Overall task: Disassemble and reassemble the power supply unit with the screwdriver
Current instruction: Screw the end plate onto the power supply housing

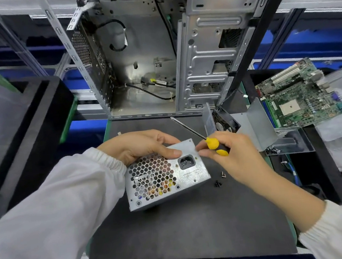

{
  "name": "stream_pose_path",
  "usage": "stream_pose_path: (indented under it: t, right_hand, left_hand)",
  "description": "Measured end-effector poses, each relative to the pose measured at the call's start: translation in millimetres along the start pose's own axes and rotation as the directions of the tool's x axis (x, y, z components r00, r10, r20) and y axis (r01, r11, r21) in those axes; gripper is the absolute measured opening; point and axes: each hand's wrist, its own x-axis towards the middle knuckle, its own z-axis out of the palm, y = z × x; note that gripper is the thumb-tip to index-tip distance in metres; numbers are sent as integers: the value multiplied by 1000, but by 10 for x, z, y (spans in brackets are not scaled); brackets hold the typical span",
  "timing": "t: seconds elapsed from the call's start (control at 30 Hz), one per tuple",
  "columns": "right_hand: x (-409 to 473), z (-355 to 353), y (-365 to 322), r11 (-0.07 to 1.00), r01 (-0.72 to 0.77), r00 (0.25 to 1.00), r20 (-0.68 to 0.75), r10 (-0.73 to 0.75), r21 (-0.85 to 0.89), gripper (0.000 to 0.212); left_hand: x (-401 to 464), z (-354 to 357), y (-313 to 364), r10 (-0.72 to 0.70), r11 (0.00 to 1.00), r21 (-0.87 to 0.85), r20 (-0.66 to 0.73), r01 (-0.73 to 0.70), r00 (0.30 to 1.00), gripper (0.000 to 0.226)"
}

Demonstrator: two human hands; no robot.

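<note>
Power supply unit point(166, 174), a grey sheet-metal box with a honeycomb vent and a black socket on the face toward the camera, sits on the dark mat of the table point(197, 227), right in front of the person. The box looks closed up, cover on. There's a little cluster of loose screws point(219, 182) on the mat just beside its right edge, so my guess is some screws are out of it right now, but whether this is the taking-apart half or the putting-back half I honestly can't tell from here.

Left hand point(140, 145) is wrapped over the top of the box, thumb pressed on the front face by the socket, holding it steady. Right hand point(229, 150) has its grip closed around the yellow-and-black-handled screwdriver point(203, 138), shaft pointing up and away from the box, tip not on any screw. Its fingertips sit right at the box's upper right corner.

Around it: an open, gutted grey computer case point(157, 52) standing behind, a bent grey metal bracket point(256, 124) and a black fan to the right, more screws on a tray, and a green motherboard point(300, 99) further right. Nothing really blocks the box; only those loose screws near the wrist could get knocked.
</note>
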Motion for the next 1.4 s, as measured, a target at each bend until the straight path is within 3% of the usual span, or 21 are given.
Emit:
stream_pose_path:
  t: [0.1,0.2,0.33,0.43,0.6,0.7,1.0,1.23,1.4]
  right_hand:
    - [-39,47,23,998,47,994,-104,-43,36,4]
    - [-34,105,47,977,208,967,-143,-211,-39,9]
    - [-13,166,97,944,312,940,-113,-323,-105,10]
    - [17,166,123,912,355,922,-83,-378,-207,19]
    - [22,144,143,819,432,880,-21,-474,-379,1]
    - [-9,135,160,784,477,858,18,-513,-396,9]
    - [-139,149,279,794,525,833,-6,-553,-307,17]
    - [-183,193,331,890,440,889,-83,-450,-117,18]
    - [-166,138,246,899,409,907,-39,-419,-155,18]
  left_hand:
    - [4,-25,-7,-3,1000,5,0,3,1000,41]
    - [12,-37,-13,-5,1000,5,2,5,1000,41]
    - [13,-28,1,13,1000,-24,-14,-13,1000,24]
    - [15,-26,-2,17,1000,-24,-1,-17,1000,35]
    - [29,-31,-2,10,1000,-21,-11,-10,1000,30]
    - [33,-45,-1,-13,999,-47,11,14,1000,38]
    - [25,-44,-8,-4,1000,-17,5,4,1000,46]
    - [45,-55,-8,6,1000,-10,-6,-6,1000,41]
    - [46,-58,-12,4,1000,-20,-4,-4,1000,37]
